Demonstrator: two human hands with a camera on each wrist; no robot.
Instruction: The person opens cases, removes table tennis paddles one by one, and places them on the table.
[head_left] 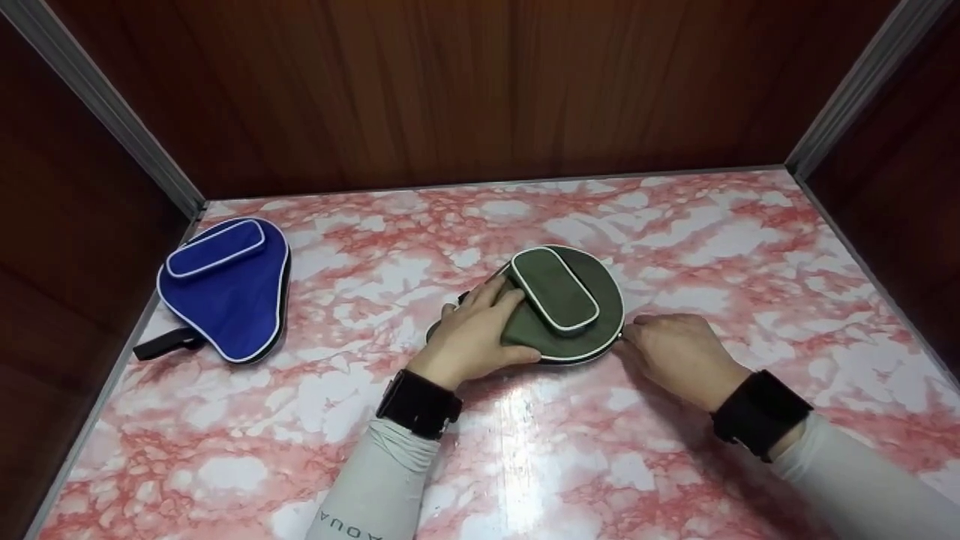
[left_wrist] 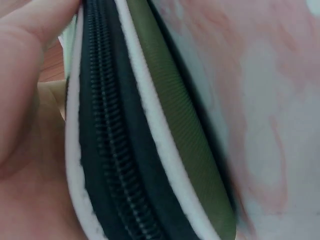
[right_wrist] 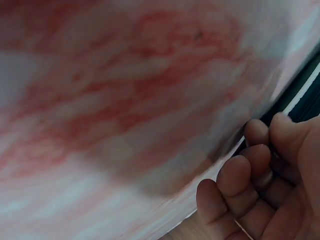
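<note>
A green table tennis bat case [head_left: 611,300] with white piping and a raised pocket [head_left: 555,289] lies on the table. My left hand [head_left: 472,330] rests across its narrower part, fingers over the top and thumb along the near edge. The left wrist view shows the black zipper [left_wrist: 107,100] close up, its teeth meshed along the stretch in sight. At the case's right edge, my right hand [head_left: 679,356] pinches the zipper pull [head_left: 621,335] between thumb and forefinger. Its other fingers [right_wrist: 235,175] are curled. Most of the pull is hidden by the fingertips.
A blue bat case [head_left: 240,304] with a black strap [head_left: 165,343] lies at the left side of the table. The red-and-white marbled table [head_left: 360,247] is bounded by dark wooden panels [head_left: 450,90] at the back and both sides.
</note>
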